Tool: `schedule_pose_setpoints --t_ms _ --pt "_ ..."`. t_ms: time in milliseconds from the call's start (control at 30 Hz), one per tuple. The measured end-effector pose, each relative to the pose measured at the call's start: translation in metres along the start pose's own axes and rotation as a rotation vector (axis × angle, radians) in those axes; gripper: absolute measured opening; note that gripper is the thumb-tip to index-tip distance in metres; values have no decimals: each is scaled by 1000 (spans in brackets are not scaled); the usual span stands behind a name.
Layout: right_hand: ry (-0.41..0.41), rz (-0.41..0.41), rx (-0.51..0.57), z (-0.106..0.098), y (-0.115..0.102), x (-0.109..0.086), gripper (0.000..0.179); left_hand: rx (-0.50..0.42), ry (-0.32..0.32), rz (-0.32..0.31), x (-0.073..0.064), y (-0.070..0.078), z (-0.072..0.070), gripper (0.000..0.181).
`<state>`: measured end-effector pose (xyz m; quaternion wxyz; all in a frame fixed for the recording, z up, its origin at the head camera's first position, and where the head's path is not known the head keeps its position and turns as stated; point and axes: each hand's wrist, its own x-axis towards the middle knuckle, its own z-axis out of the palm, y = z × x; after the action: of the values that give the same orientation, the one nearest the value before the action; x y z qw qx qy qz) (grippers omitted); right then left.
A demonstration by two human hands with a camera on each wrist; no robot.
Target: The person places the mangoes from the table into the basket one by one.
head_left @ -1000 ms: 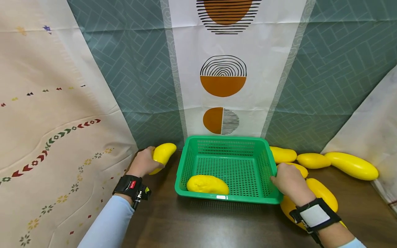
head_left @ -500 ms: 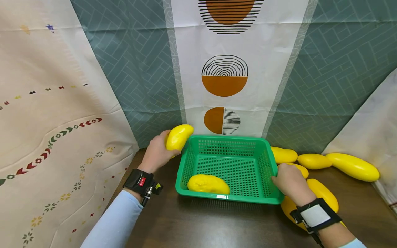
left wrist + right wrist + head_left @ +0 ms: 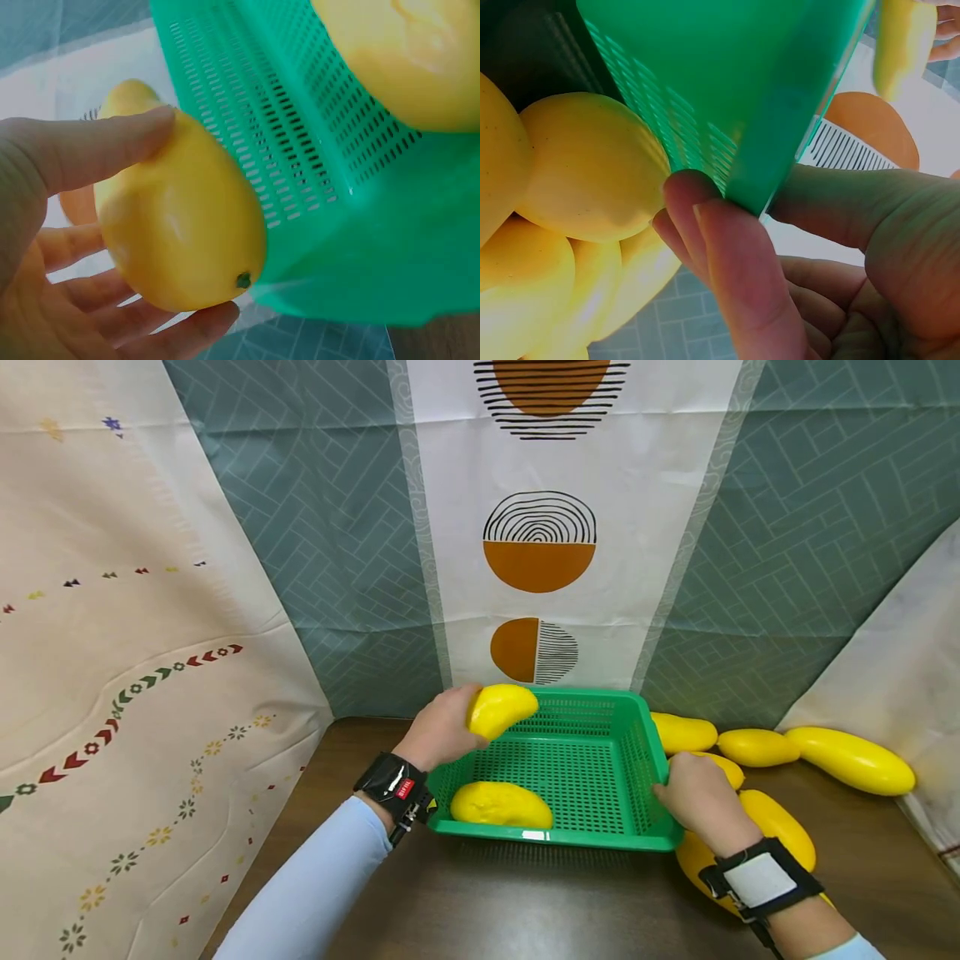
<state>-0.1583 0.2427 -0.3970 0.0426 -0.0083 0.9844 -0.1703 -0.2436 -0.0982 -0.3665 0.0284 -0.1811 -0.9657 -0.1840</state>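
In the head view my left hand grips a smooth yellow mango over the left rim of a green plastic basket. The left wrist view shows the thumb across that mango, fingers under it, and a small dark green stem spot at one end. My right hand pinches the basket's right rim; in the right wrist view the thumb and fingers are on either side of the basket wall. Inside the basket, at the front left, lies a bumpy yellow fruit.
Several yellow fruits lie right of the basket, among them a long one and a small one; some are partly hidden by my right hand. A dark wooden table bears everything. A patterned cloth hangs close behind the basket.
My left hand has lifted the mango from the table left of the basket and carried it rightward over the basket's left rim. The right hand has stayed on the right rim.
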Motion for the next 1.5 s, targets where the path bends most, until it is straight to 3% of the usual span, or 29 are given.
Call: schedule_pose_setpoints --t_ms 233,533,867,1233,1500 --pt "-6 7 -17 0 -1 2 31 57 -118 21 6 8 13 82" --pt "11 -2 -13 1 -4 1 30 124 -280 32 15 10 30 68" --pt "34 -16 -47 1 -5 1 29 134 -342 29 22 5 43 68" --pt "37 -24 -59 -2 -3 2 31 107 -412 2 23 8 44 62" --pt "36 -3 -57 2 -3 2 30 141 -443 2 23 8 46 60"
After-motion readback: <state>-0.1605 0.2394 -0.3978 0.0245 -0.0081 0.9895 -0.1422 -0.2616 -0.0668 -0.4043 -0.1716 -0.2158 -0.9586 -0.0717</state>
